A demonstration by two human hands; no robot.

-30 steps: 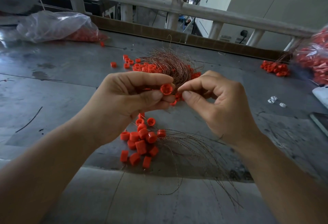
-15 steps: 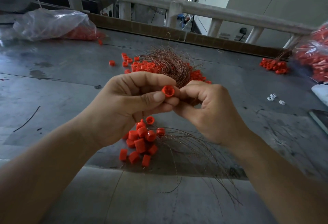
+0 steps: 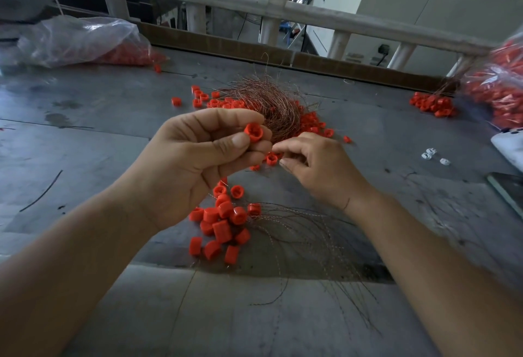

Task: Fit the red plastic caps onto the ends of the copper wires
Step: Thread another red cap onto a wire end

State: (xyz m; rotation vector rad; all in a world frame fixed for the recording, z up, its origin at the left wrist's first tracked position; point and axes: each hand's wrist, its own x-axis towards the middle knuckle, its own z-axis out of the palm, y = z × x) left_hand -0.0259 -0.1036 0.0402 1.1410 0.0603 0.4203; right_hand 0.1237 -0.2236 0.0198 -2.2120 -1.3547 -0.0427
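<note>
Pinching 1 red cap (image 3: 254,132) in our left hand (image 3: 198,164) just in front of the copper wire heap (image 3: 271,104), we should aim its open mouth at our right hand (image 3: 317,164); whether those curled fingers (image 3: 285,145) grip a wire, we cannot tell.

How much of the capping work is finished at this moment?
Looks done: a bunch of capped wires lies nearest. In hand: the left hand pinches one cap; the right hand is beside it, any wire too thin to see. Left: the wire tangle and loose caps behind.
</note>
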